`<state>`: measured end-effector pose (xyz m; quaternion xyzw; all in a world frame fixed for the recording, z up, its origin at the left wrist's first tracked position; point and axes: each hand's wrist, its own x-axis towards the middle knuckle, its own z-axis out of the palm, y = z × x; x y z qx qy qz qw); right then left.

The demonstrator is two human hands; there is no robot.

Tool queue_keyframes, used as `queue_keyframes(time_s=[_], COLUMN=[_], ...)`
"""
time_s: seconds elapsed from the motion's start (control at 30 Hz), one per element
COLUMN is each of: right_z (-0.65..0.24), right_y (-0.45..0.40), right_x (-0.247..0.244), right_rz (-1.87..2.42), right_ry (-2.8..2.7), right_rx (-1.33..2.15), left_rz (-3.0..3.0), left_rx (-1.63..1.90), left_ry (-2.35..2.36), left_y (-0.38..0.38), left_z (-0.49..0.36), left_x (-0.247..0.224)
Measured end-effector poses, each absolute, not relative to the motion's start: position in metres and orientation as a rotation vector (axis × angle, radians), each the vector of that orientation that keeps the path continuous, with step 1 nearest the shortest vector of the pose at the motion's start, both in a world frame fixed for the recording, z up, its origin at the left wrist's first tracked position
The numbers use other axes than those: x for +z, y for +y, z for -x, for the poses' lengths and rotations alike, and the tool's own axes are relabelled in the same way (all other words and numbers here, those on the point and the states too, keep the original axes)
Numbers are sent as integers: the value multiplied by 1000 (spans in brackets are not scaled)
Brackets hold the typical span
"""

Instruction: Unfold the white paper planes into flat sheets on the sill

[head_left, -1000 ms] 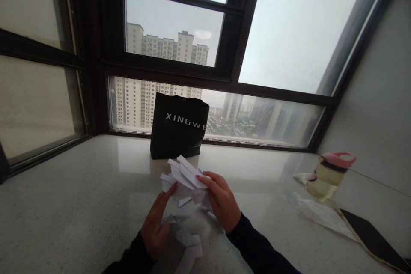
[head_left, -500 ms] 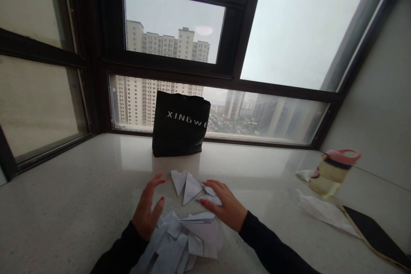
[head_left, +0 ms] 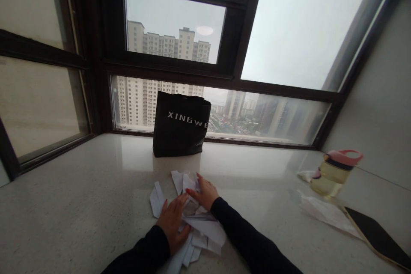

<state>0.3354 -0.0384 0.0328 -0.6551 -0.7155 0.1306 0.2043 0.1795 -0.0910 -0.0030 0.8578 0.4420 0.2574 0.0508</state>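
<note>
The left hand is resting on the folded papers, its fingers slightly spread; the right hand is touching their far side, fingers curving over; the papers are lying heaped on the surface

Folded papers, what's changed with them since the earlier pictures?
The papers held up earlier were let go onto the counter. The left hand moved right and the right hand moved left, both now on them. The black bag, bottle and dark flat device stayed put.
</note>
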Motion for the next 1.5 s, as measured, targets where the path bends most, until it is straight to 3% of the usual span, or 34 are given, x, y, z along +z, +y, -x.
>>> queue_keyframes(time_s=[0.33,0.5,0.7,0.83,1.0,1.1,1.23,1.5], right_z=[-320,-360,-365,-343,-339,-343,-344,-351], right_y=[-12,-11,-37,-68,-95,-111,-127,-120], right_x=[34,75,103,79,63,58,45,36], right_rz=[1664,1493,1341,1352,1400,1356,1364,1309], right_ry=[-1790,-1546,-1607,-1778,-1956,-2263,-2491,-2105], right_rx=[544,533,717,809,477,493,503,334], left_rz=[-2401,-2341,-2309,-2466,-2715,-2808,-2869,-2847], left_rx=[957,882,920,730,423,323,273,336], left_ry=[1183,1022,1358,1423,1325,1353,1504,1810], left_y=[-84,-62,4,25,31,34,23,-83], left_z=[-183,-164,-145,-158,-189,-200,-198,-175], left_x=[5,24,37,32,23,25,47,98])
